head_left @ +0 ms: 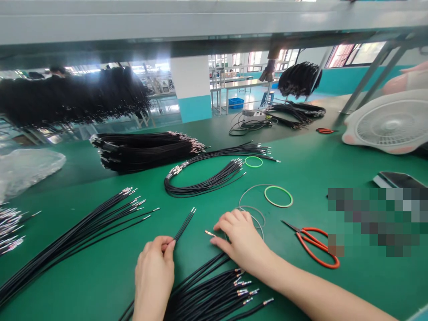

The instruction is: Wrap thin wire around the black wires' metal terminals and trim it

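My left hand (155,272) is closed, pinching thin black cables (184,226) between thumb and forefinger, their silvery tips pointing up and away. To its right, my right hand (242,236) has its fingers curled round a small copper-coloured metal wire end (210,233) that sticks out between thumb and forefinger; the rest of that piece is hidden by the hand. Below and between both hands lies a bundle of black cables (207,292) with metal terminals. A thin pale wire (262,218) loops on the table behind the right hand.
Orange-handled scissors (317,245) lie right of my right hand. More black cable bundles rest at left (83,232), centre (200,187) and back (143,151). Two green rings (278,196) lie beyond. A white fan (391,122) stands at right; a grey shelf beam (214,20) crosses overhead.
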Demonstrator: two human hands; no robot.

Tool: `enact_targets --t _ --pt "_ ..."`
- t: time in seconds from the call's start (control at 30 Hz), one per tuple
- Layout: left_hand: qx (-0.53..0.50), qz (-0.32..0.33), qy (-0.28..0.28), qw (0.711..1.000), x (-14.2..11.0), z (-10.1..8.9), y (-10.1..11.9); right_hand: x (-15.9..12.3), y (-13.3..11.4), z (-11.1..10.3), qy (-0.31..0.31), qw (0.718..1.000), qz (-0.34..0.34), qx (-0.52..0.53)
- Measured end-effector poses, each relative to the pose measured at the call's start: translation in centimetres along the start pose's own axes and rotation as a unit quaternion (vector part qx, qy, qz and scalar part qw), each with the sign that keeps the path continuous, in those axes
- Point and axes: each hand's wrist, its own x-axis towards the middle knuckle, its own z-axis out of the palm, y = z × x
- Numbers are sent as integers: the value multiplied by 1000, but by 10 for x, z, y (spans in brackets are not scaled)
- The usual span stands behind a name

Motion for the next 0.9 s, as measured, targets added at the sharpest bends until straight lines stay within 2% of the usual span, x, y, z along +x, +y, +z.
enact_targets --t 0.13,0.3,0.4,0.57,0.73,0.9 --pt "-34 3 4 999 -5 0 14 2 -5 11 -5 1000 5 -22" --pt "-171 100 -68 978 -19 15 31 0 3 7 -7 999 3 45" --pt "-196 134 -82 968 -21 23 36 -3 10 5 13 995 22 92" --pt "-193 122 -66 971 -21 26 39 -1 13 7 45 995 39 77" --pt "-195 105 -40 974 -23 25 40 9 9 18 33 999 17 37" --pt "-208 105 -35 972 -22 24 42 9 10 23 28 998 22 60"
